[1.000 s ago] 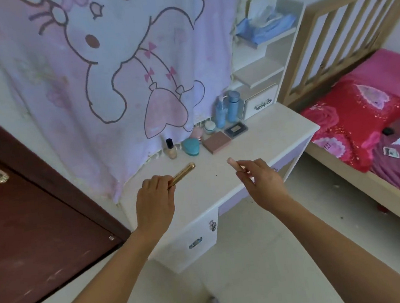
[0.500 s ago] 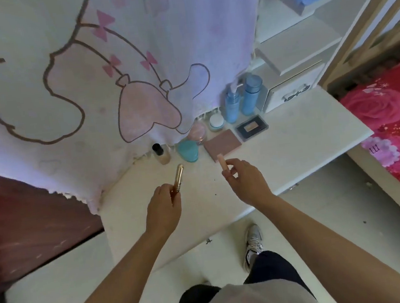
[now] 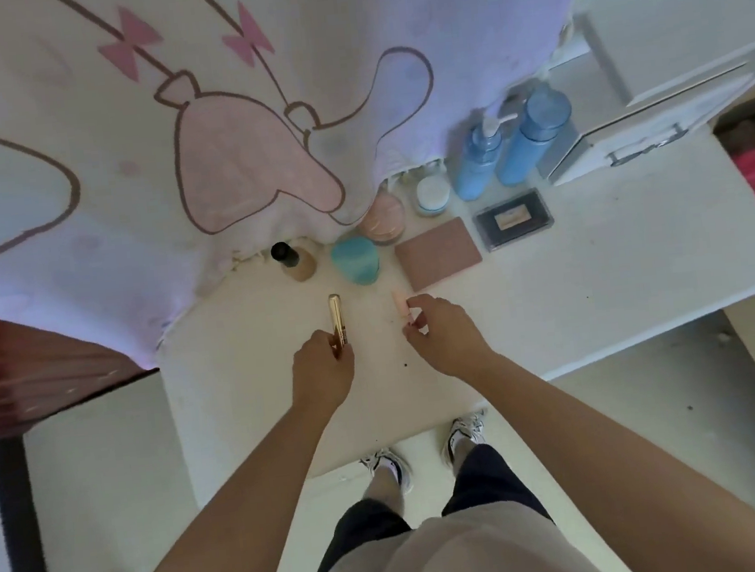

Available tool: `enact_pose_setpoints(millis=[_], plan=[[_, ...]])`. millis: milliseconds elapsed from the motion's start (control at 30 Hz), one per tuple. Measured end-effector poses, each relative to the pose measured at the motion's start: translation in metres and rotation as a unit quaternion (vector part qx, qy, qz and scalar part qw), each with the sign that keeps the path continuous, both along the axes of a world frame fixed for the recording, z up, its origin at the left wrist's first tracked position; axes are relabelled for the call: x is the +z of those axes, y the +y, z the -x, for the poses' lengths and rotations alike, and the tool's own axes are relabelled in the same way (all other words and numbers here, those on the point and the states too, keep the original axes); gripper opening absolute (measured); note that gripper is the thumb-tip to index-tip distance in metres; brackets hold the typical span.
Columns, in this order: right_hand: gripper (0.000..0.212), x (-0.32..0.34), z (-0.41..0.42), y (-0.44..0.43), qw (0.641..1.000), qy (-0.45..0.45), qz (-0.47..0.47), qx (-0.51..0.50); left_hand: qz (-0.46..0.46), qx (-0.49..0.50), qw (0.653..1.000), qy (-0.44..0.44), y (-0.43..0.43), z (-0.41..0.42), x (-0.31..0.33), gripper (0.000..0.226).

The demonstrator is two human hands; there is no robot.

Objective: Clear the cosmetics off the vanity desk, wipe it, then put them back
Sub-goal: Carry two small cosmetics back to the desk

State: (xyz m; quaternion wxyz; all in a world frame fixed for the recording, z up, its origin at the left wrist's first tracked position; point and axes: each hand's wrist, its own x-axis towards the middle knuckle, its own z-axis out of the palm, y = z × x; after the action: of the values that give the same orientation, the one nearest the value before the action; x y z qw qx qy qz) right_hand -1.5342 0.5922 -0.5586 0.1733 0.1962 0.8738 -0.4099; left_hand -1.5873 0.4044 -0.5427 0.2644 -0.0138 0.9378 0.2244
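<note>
— What are the hands holding?

— The left hand grips a gold tube by its near end, fingers curled round it; the tube points away, toward the back of the desk. The right hand pinches a pink stick between thumb and fingertips.

— Are they set down?

— Both are low over the front middle of the desk. Whether either touches the top, I can't tell.

— And the rest of the cosmetics?

— Lined along the back, under the hem of the cloth. From the left: a foundation bottle, a teal case, a pink palette lying flat, and a dark compact beside it. Behind those are a pink jar, a white jar, a pump bottle and a blue bottle, the last two upright and side by side, next to a drawer box.

— How close is the stick to the palette?

— Near its front left corner, but apart.
</note>
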Motion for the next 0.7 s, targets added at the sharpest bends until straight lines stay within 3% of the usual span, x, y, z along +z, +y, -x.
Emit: enact_pose_setpoints(millis=[167,367,567,700], plan=[[0.042,-0.008,0.006,-0.021,0.998,0.001,0.007,-0.063,-0.024,0.011,1.000,0.011,0.001,0.021,-0.011,0.026],[0.049,0.011,-0.001,-0.030,0.999,-0.039,-0.030,-0.007,0.004,-0.089,0.996,0.009,-0.020,0.017,0.000,0.038],[0.041,0.070,0.027,-0.028,0.990,0.045,-0.122,0.050,0.072,-0.128,0.970,0.192,-0.059,0.034,0.052,0.050],[0.033,0.112,0.059,-0.042,0.949,0.201,-0.182,0.158,0.092,-0.087,0.939,0.319,-0.089,0.035,0.109,0.058]])
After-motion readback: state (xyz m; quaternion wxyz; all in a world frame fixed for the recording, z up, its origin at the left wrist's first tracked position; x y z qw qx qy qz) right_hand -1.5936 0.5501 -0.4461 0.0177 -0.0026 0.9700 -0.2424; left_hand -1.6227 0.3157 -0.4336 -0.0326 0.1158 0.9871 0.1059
